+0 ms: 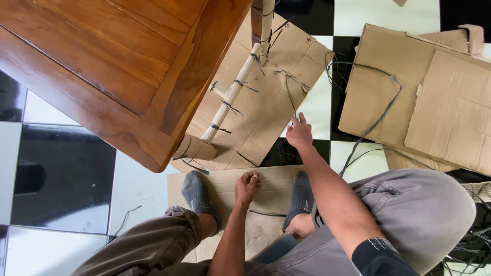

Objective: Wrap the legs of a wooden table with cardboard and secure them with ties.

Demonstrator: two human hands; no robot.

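Observation:
My right hand reaches forward over flattened cardboard, its fingertips pinched on a thin dark strap that runs up across the cardboard. My left hand is curled into a loose fist between my two grey-socked feet, resting on another cardboard sheet; whether it holds anything I cannot tell. A wooden table leg wrapped in pale padding and tied with several dark straps slants down from the brown wooden table top.
More flattened cardboard boxes lie at the right with a long loop of dark strap over them. The floor is black and white tile. A tangle of straps sits at the lower right.

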